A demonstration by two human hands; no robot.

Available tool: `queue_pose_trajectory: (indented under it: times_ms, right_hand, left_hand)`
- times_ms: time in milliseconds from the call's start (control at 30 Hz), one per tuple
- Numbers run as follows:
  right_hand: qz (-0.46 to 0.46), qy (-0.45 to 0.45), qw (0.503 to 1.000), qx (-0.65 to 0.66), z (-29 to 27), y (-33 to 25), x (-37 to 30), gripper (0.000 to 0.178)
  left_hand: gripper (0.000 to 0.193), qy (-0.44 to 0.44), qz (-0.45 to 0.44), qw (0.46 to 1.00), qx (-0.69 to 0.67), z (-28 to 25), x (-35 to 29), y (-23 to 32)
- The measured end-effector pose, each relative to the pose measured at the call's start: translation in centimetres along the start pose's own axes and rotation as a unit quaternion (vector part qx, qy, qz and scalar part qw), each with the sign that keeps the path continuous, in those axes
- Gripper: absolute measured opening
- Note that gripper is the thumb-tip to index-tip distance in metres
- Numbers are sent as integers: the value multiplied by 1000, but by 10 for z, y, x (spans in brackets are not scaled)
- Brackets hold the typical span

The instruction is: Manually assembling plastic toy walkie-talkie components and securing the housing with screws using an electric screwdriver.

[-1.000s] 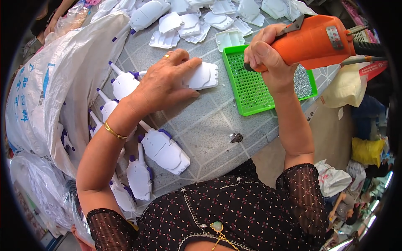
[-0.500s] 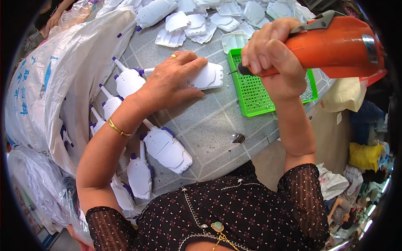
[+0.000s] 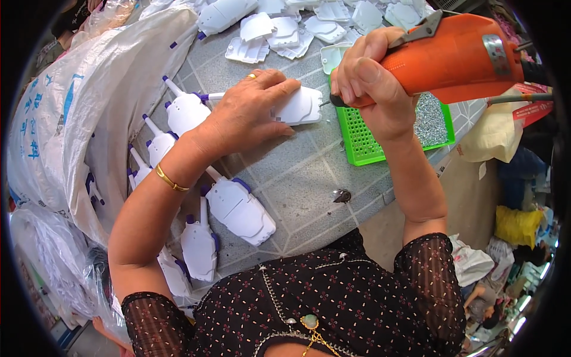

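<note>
My left hand (image 3: 247, 113) grips a white plastic housing (image 3: 300, 106) with a thin stem, pressing it against the table; the fingers cover much of it. Closed around the black nose end of an orange electric screwdriver (image 3: 452, 62) is my right hand (image 3: 377, 89). The screwdriver lies level, its thin bit (image 3: 325, 103) pointing left at the end of the housing. Whether the tip touches it I cannot tell. Beneath my right hand sits a green tray (image 3: 366, 161) with a perforated base, holding many small silvery screws (image 3: 431, 119).
White housings with purple parts, one of them (image 3: 241, 211) near my left forearm, lie along the left side. Loose white shells (image 3: 285, 33) are heaped at the back. A large white sack (image 3: 71, 131) borders the table on the left. A small dark object (image 3: 341, 196) rests near the front edge.
My right hand has brought the screwdriver leftward, so its bit is now right by the end of the housing. My left hand keeps its hold on the housing.
</note>
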State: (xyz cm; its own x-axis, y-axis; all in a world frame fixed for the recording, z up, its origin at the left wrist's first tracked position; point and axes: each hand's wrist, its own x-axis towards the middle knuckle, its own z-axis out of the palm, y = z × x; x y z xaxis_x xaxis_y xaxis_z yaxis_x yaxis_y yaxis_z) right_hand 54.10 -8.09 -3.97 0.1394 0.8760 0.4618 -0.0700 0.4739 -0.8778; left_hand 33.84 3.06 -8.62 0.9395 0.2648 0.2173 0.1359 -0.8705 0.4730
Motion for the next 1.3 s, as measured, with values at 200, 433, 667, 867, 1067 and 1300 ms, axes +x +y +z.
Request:
queue_pose_trajectory:
  times_ms: [200,433,667,867,1067,1300]
  right_hand:
    - [26,39,999,-13,7,6,-3,21]
    - [16,20,1000,-14,5,9,0,24]
    - [5,13,1000,-8,2,-6,11,23]
    - [-34,86,994,-61,-26,-17,1,16]
    - [-68,58,996,-29,-20,-16,0,19]
    - [-47,4,999,10,-12,-11,1,26]
  left_hand:
    - [71,14,12,1000,-10,3,0,-2]
    - [70,29,17,999,0,5,0,1]
    - [69,21,17,1000,-3,6,0,0]
    - [72,6,2,1000,-10,3,0,3]
    - [71,-4,-12,1000,-12,2,0,7]
    - [71,-4,-14,1000,-15,3,0,3]
